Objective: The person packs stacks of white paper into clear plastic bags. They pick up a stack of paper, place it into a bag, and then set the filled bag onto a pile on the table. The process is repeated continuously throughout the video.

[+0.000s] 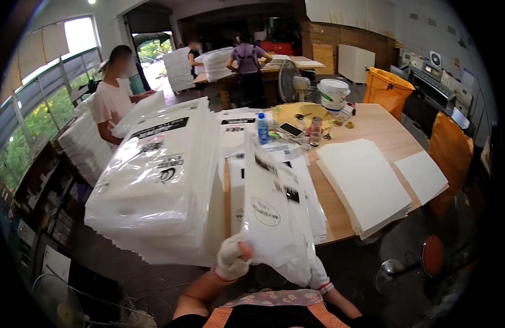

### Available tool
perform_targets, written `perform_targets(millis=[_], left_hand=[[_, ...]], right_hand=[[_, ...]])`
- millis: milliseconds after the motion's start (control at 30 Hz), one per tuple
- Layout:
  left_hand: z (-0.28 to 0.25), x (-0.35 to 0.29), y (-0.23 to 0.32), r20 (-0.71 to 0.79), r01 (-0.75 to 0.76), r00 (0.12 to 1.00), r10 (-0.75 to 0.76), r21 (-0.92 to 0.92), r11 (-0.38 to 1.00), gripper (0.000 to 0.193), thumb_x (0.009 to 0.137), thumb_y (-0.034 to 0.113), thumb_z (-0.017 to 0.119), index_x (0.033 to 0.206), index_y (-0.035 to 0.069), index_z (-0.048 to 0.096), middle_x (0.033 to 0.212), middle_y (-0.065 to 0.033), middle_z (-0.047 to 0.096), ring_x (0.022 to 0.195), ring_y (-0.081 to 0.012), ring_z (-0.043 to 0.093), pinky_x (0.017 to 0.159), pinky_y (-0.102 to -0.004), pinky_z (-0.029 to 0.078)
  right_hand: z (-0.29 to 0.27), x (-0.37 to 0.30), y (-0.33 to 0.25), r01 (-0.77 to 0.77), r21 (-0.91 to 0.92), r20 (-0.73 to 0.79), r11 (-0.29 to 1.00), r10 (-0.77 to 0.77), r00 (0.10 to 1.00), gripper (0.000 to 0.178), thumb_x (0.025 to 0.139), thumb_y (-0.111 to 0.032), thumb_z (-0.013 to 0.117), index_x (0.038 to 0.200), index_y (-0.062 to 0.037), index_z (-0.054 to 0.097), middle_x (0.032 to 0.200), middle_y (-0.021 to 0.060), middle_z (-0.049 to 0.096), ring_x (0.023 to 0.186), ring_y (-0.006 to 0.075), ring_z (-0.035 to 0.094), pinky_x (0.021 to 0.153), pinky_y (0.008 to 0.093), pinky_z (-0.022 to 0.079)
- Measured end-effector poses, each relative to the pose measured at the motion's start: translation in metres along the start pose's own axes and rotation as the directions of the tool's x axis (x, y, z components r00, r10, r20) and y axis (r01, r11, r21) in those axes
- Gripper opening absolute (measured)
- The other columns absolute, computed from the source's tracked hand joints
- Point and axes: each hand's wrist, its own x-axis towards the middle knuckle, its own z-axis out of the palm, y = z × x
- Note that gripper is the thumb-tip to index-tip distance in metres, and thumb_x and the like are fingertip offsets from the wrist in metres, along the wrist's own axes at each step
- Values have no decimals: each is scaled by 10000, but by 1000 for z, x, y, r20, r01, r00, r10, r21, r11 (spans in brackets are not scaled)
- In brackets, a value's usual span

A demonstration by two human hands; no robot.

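Observation:
My left hand (234,259), in a white knit glove with its fingertips bare, is closed on the lower left edge of a clear plastic bag (266,224). The bag has black print and white sheets seem to be inside; it stands tilted over the table's near edge. My right hand (319,275), also in a white glove, holds the bag's lower right side; its fingers are mostly hidden behind it. Under and behind the bag lie more printed white bags (313,205). Left of it rises a tall stack of filled plastic bags (148,191).
On the wooden table (384,121) are stacked white sheets (364,183), a smaller sheet pile (422,176), a blue bottle (263,129), a phone (291,129), scissors (327,136) and a white bucket (333,94). A co-worker (113,95) handles sheets at left. A stool (431,256) stands right.

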Motion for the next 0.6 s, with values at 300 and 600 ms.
perform_targets(millis=[300,600], left_hand=[[-193,74,150,-501,-519,734,458,21,855,312,943,219,474,1152,-8,521,1137,-123,570,1011,-215,556,899,-336,460],[-366,-87,104,-754,18,653,67,104,994,467,978,302,366,1317,-17,407,1302,-127,454,1185,-239,418,1029,-387,319]], right_hand=[[236,134,-56,-127,-175,561,976,205,802,336,942,-312,503,1156,-59,564,846,-4,564,778,80,572,635,235,497],[277,104,-9,209,-386,729,898,159,666,447,970,-262,469,1317,11,398,1087,101,564,925,142,589,858,310,477]])
